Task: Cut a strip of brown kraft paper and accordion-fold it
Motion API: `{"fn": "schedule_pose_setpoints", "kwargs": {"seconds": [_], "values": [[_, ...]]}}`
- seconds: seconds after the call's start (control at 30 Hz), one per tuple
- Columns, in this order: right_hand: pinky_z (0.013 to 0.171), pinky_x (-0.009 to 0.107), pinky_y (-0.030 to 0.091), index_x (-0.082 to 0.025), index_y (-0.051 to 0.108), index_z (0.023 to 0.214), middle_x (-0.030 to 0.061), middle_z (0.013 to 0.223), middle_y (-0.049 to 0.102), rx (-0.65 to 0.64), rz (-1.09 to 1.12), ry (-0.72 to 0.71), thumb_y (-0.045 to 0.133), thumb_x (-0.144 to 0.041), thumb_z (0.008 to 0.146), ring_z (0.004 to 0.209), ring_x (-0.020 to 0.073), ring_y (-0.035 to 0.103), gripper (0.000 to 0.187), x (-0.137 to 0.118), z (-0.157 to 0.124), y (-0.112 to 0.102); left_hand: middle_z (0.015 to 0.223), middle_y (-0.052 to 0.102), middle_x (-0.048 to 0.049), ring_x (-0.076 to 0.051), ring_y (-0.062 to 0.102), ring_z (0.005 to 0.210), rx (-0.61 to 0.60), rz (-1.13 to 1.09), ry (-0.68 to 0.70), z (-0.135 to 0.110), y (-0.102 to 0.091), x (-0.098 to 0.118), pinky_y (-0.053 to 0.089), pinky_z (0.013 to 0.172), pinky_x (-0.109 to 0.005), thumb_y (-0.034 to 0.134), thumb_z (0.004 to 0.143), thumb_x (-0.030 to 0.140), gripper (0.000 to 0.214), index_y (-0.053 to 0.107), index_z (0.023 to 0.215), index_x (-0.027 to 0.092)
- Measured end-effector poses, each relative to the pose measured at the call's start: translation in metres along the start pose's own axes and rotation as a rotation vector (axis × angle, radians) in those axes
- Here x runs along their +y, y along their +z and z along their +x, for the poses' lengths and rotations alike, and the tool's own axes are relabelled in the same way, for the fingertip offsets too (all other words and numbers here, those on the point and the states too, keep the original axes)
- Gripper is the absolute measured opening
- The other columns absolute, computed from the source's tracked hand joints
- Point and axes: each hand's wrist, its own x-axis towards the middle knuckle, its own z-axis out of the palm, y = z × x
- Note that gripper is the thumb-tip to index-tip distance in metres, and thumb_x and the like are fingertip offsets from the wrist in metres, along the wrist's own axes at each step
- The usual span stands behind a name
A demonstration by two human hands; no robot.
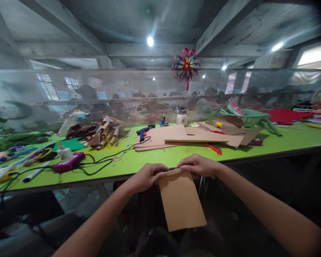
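Both hands grip the top edge of a brown cardboard sheet (182, 201), which hangs down over my lap in front of the table's edge. My left hand (151, 175) pinches its upper left corner, thumb on the near face. At the upper right, my right hand (198, 165) has its fingers closed on the same edge. A narrow strip along that edge looks folded over. Just beyond the hands, on the table, lie a stack of cardboard sheets (160, 137), a blue glue gun (142, 134) and a red-handled cutter (214, 148).
The green table (283, 142) runs across the view. On its left are a purple power strip (69, 162) with black cables, a marker (36, 172) and a pile of brown paper rolls (104, 134). A green basket (253, 117) and white jar (181, 117) stand behind, before a perforated screen (139, 85).
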Motion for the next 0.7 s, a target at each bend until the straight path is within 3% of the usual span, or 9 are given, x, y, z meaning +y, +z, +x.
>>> {"fn": "schedule_pose_setpoints", "kwargs": {"seconds": [0.2,0.33,0.47,0.6,0.7], "values": [[0.061,0.019,0.042,-0.015,0.055,0.121,0.0022,0.08,0.058,0.04,0.254,-0.102,0.053,-0.042,0.086,0.068,0.0095,0.053,0.045,-0.026,-0.013,-0.01,0.069,0.055,0.0004,-0.008,0.046,0.062,0.0,-0.448,-0.039,-0.003,-0.001,0.0,0.036,0.058,-0.019,0.057,0.082,0.038,0.027,0.061,0.089,0.012],[0.077,0.029,0.045,-0.016,0.049,0.126,0.0083,0.101,0.058,-0.046,0.463,-0.288,0.064,-0.045,0.078,0.088,0.016,0.056,0.059,-0.038,-0.011,-0.003,0.068,0.054,0.0001,-0.007,0.046,0.058,-0.013,-0.829,-0.024,-0.002,0.015,-0.001,0.035,0.054,-0.017,0.068,0.074,0.038,0.029,0.06,0.085,0.012],[0.085,0.032,0.042,-0.014,0.063,0.105,0.0079,0.098,0.056,-0.089,0.249,-0.433,0.07,-0.038,0.074,0.093,0.0175,0.051,0.04,-0.052,-0.001,0.006,0.067,0.054,-0.0009,-0.007,0.047,0.055,-0.045,-1.07,0.027,0.003,0.043,-0.003,0.037,0.052,-0.018,0.077,0.061,0.043,0.041,0.064,0.083,0.011],[0.085,0.033,0.041,-0.014,0.067,0.09,0.0079,0.094,0.054,-0.018,0.118,-0.495,0.069,-0.039,0.074,0.091,0.0171,0.049,0.03,-0.064,0.005,0.015,0.054,0.05,0.001,-0.007,0.045,0.049,-0.017,-1.125,0.086,0.009,0.068,-0.002,0.037,0.048,-0.021,0.079,0.052,0.051,0.045,0.063,0.068,0.012],[0.081,0.033,0.044,-0.015,0.066,0.078,0.0074,0.091,0.055,0.046,0.267,-0.505,0.071,-0.041,0.071,0.088,0.017,0.052,0.027,-0.064,0.008,0.027,0.052,0.051,-0.0019,-0.011,0.049,0.049,-0.033,-0.813,0.059,0.013,0.078,0.002,0.039,0.047,-0.026,0.066,0.061,0.064,0.052,0.058,0.059,0.014]]}}
